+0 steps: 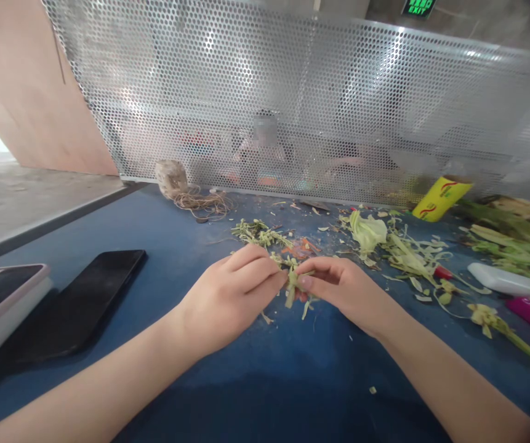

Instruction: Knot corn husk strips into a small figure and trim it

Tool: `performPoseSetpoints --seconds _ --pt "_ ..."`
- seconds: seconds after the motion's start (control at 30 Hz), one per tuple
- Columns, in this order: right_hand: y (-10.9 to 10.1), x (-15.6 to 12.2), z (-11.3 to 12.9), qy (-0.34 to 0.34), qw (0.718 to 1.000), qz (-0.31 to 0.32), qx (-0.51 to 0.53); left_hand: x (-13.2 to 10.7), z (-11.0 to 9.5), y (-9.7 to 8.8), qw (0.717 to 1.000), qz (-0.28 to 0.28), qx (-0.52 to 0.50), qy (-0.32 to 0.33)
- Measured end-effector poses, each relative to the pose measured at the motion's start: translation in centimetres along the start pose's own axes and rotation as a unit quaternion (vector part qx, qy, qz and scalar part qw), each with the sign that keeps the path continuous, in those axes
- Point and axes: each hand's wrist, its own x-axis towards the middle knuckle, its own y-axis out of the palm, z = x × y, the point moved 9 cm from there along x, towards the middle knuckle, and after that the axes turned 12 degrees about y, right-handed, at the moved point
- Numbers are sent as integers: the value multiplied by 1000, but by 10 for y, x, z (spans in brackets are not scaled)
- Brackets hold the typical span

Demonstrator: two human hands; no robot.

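Device with a pink rim [10,295] at far left, black phone [93,295] lying beside it on the blue surface [287,381]. Left forearm passes near the phone; a careless sweep could shove it. Stone-like block [171,177] at the back, tangled twine [202,203] against it; loose loops could snag if dragged.

Left hand [234,292]: grip looks pinched on the pale green plant piece [292,284], fingertips partly hidden. Green sprigs [258,232] just beyond. Piece sits between both hands; can't tell if it touches the surface. Main risk: tearing in the wrong spot, from uneven pull on soft stem. Orange scraps [304,248] behind; dropped bits could get lost there.

Right hand [354,289]: grip clamped on the same piece, thumb against it. Leafy scraps [369,234] beyond, tilted yellow tube [442,198] behind; a bump could roll it. Loose stalk [518,338] at far right, near the forearm, easily brushed.
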Motion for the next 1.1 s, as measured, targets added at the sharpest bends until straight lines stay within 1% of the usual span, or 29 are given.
performPoseSetpoints --seconds 0.1,0.23,0.3,0.43,0.47,0.53,0.6,0.63,0.73,0.8,0.83,0.9,0.97,1.03,1.1 --pt "-1 0 -2 13 1000 -9 0 0 -2 4 1000 23 1 5" --pt "-2 -1 1 6 999 -20 -40 -4 6 11 996 42 -73 -32" --pt "-2 -2 5 -7 996 -34 -79 -6 11 14 990 42 -125 -55" --pt "-2 -6 14 -40 985 -68 -153 -6 21 12 974 25 -206 -89" --pt "-2 -7 16 -48 982 -73 -168 -6 23 13 969 33 -222 -104" --pt "-1 -9 19 -59 976 -83 -193 -8 28 18 955 65 -254 -137" --pt "0 -10 21 -70 970 -94 -213 -9 30 21 943 89 -276 -161" --pt "0 -11 22 -76 967 -102 -221 -10 31 22 940 91 -281 -168" --pt "0 -15 27 -102 955 -131 -247 -11 34 21 938 77 -277 -192" --pt "0 -19 33 -130 937 -165 -281 -11 36 22 936 76 -269 -212" --pt "1 -21 36 -149 923 -184 -304 -11 37 24 934 82 -267 -224" --pt "4 -27 43 -193 888 -219 -355 -12 39 26 926 101 -263 -251" --pt "10 -33 47 -236 852 -238 -401 -15 42 28 913 127 -265 -282" --pt "18 -36 48 -270 819 -245 -443 -20 44 31 892 155 -283 -317" --pt "25 -40 49 -297 783 -249 -486 -28 44 37 856 180 -331 -354"
